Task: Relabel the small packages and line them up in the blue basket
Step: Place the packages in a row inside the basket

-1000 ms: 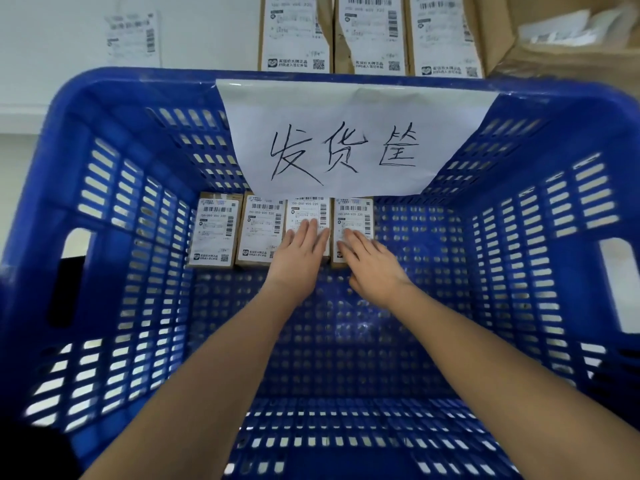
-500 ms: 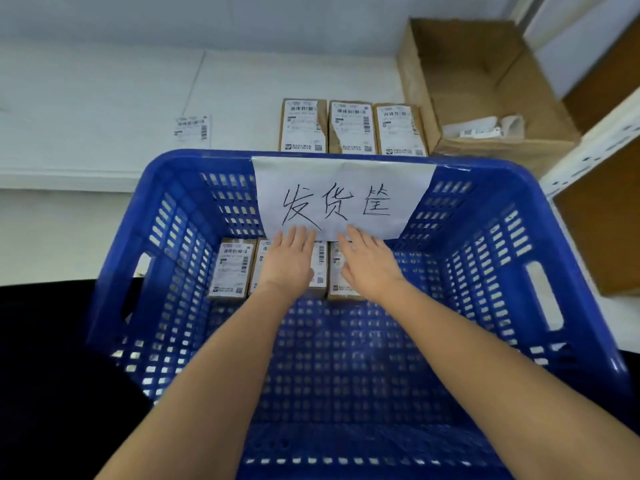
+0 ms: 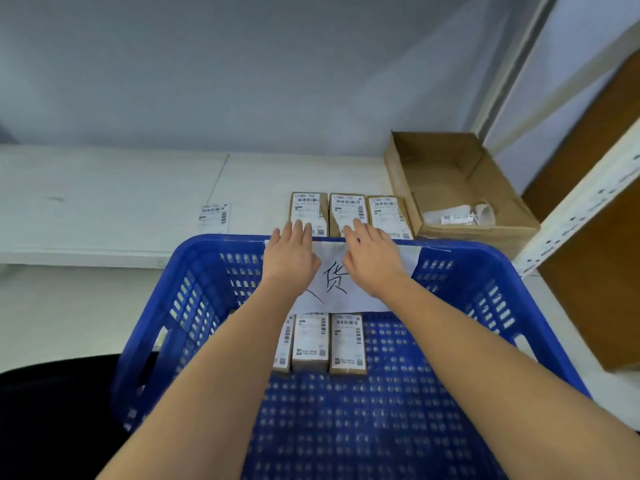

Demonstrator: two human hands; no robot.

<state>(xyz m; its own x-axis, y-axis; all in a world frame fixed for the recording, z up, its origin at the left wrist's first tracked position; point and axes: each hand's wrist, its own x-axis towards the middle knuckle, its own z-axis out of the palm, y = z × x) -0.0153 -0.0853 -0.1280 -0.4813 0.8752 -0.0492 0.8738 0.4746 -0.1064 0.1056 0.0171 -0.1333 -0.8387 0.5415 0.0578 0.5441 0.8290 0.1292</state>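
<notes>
The blue basket (image 3: 491, 306) stands in front of me with a handwritten paper sign (image 3: 332, 289) on its far wall. Labelled small packages (image 3: 348, 344) lie in a row on the basket floor under the sign; my left forearm hides part of the row. Three more labelled packages (image 3: 388, 211) lie side by side on the white table beyond the basket. My left hand (image 3: 289, 258) and my right hand (image 3: 372, 261) reach over the far rim with fingers straight, fingertips over the near ends of the table packages, holding nothing.
An open cardboard box (image 3: 460, 188) with scraps of paper stands on the table at the right. A loose label sheet (image 3: 214, 218) lies on the white table (image 3: 104, 202) to the left. A white shelf post (image 3: 581, 199) and a brown panel are at the right.
Both hands have lifted off the packages in the basket and moved forward over the far rim toward the table packages. The view has pulled back and risen.
</notes>
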